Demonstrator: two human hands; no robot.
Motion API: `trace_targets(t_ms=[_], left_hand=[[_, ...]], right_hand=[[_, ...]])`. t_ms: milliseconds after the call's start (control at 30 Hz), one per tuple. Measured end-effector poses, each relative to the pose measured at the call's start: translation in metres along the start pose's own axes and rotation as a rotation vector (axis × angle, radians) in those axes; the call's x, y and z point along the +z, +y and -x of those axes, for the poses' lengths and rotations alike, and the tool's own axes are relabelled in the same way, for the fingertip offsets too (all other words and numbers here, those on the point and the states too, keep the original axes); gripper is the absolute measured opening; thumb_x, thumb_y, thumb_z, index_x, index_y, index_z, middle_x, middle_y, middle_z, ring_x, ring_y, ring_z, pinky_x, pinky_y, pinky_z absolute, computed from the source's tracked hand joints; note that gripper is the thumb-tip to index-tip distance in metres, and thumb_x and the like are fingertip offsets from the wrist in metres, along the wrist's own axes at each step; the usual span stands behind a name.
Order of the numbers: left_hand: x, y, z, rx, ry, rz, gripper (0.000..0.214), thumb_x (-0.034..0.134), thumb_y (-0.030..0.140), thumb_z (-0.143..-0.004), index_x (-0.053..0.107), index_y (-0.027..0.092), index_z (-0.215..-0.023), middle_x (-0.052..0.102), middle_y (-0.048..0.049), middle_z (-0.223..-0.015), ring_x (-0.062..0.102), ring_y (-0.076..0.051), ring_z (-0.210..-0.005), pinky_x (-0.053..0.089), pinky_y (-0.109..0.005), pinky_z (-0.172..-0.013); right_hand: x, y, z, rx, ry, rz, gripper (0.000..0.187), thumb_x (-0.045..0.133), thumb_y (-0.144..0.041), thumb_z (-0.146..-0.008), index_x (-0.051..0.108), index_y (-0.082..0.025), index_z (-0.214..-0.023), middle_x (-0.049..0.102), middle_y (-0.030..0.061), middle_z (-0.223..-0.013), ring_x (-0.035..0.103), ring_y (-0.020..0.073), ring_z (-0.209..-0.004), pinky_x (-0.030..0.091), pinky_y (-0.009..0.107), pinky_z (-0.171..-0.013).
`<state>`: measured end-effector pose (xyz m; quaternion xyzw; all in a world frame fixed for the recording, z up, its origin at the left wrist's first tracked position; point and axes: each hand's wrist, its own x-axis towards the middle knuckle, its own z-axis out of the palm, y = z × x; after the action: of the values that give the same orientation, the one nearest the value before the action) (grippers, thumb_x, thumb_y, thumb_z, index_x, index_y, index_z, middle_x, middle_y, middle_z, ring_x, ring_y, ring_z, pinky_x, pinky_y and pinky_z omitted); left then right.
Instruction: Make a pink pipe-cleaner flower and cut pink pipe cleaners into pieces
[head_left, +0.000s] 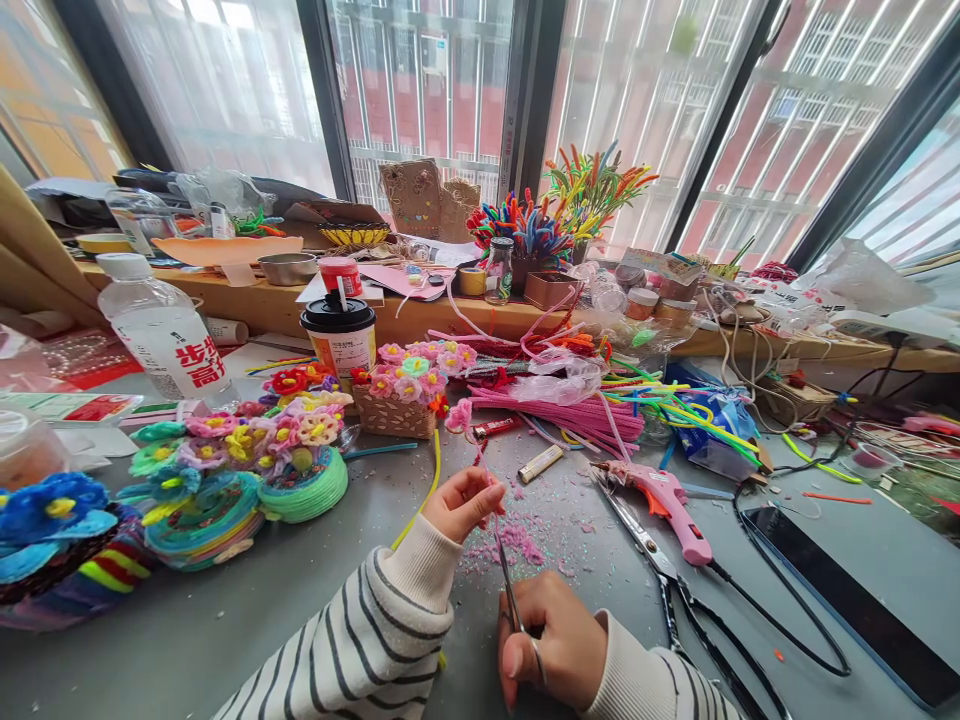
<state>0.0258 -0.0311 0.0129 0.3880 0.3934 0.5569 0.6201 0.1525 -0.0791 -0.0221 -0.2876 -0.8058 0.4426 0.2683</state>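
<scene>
Striped sleeves lie nearest; the right hand grips small scissors, tips just below the left hand, whose fingers pinch the stem beneath a pink chenille flower. Trimming seems in hand, above pink clippings; a clean snip would call for steadiness.

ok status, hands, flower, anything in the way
Left fingers pinch pink flower by its stem. Right fingers hold small scissors, tips close to left fingers. Pink scraps below; glue gun, large scissors off right, not blocking.
</scene>
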Motion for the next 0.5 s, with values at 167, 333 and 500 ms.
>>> trace_targets(t_ms=[167, 333, 500], left_hand=[[-0.0024, 0.0001, -0.0014, 0.028, 0.043, 0.023, 0.032, 0.069, 0.034, -0.041, 0.049, 0.013, -0.055, 0.051, 0.005, -0.041, 0.04, -0.003, -0.034, 0.028, -0.014, -0.036], [-0.005, 0.0006, -0.0031, 0.012, 0.09, 0.102, 0.033, 0.069, 0.032, -0.041, 0.048, 0.014, -0.058, 0.053, 0.0057, -0.041, 0.037, -0.001, -0.033, 0.027, -0.012, -0.035], [-0.0042, 0.0002, -0.003, 0.03, 0.06, 0.129, 0.033, 0.069, 0.032, -0.042, 0.047, 0.013, -0.059, 0.052, 0.006, -0.04, 0.037, -0.001, -0.032, 0.026, -0.012, -0.035]], right_hand=[[0.0018, 0.0008, -0.003, 0.075, 0.086, -0.005, 0.066, 0.029, -0.066, -0.062, 0.057, -0.012, -0.034, 0.031, -0.0036, -0.031, 0.037, 0.006, -0.037, 0.03, 0.018, -0.041], [0.0011, -0.003, -0.0047, 0.121, 0.144, -0.021, 0.065, 0.029, -0.064, -0.063, 0.053, -0.014, -0.029, 0.031, -0.0039, -0.028, 0.034, 0.0052, -0.034, 0.03, 0.017, -0.039], [-0.0009, -0.0038, -0.0013, 0.077, 0.13, 0.002, 0.07, 0.022, -0.063, -0.068, 0.058, -0.012, -0.036, 0.03, -0.0032, -0.032, 0.039, 0.0063, -0.039, 0.029, 0.018, -0.042]])
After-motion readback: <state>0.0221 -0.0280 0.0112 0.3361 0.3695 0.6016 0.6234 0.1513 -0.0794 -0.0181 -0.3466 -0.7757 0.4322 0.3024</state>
